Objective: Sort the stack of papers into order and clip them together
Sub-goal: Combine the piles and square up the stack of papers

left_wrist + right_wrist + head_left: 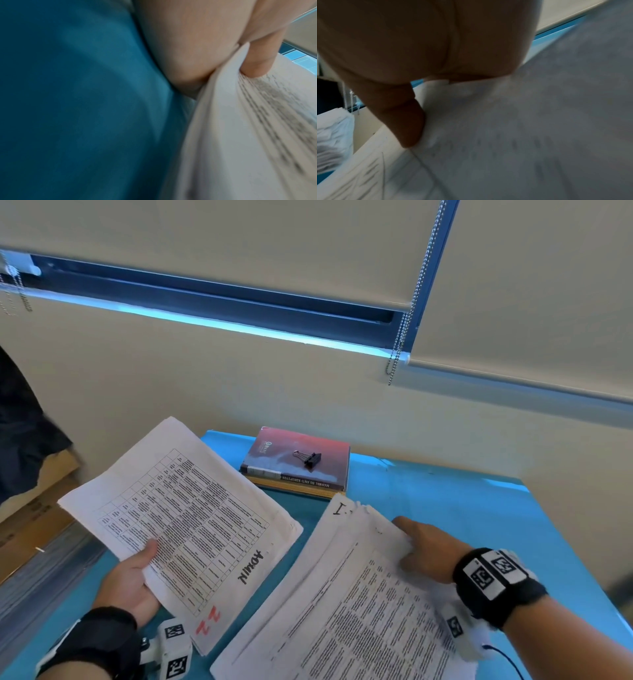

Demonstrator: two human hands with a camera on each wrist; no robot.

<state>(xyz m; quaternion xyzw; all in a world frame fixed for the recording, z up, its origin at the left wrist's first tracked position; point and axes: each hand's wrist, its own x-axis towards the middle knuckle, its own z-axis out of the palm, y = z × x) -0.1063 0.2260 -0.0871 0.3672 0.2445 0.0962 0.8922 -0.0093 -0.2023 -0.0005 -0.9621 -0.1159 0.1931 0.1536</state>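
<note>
My left hand (135, 573) grips a sheaf of papers (181, 522) with a printed table, handwriting and red marks, lifted off the blue table at the left. Its thumb (257, 63) presses on top of the sheets (248, 135). A second, fanned stack of text pages (349, 604) lies on the table to the right. My right hand (421, 549) holds that stack's right edge, thumb (407, 121) on the top page (522, 121), fingers hidden beneath. A black binder clip (310, 457) lies on a book at the back.
The red-covered book (298, 463) lies on another book at the far edge of the blue table (462, 501), against the cream wall. Cardboard boxes (37, 508) stand left of the table. A blind's bead chain (400, 337) hangs above.
</note>
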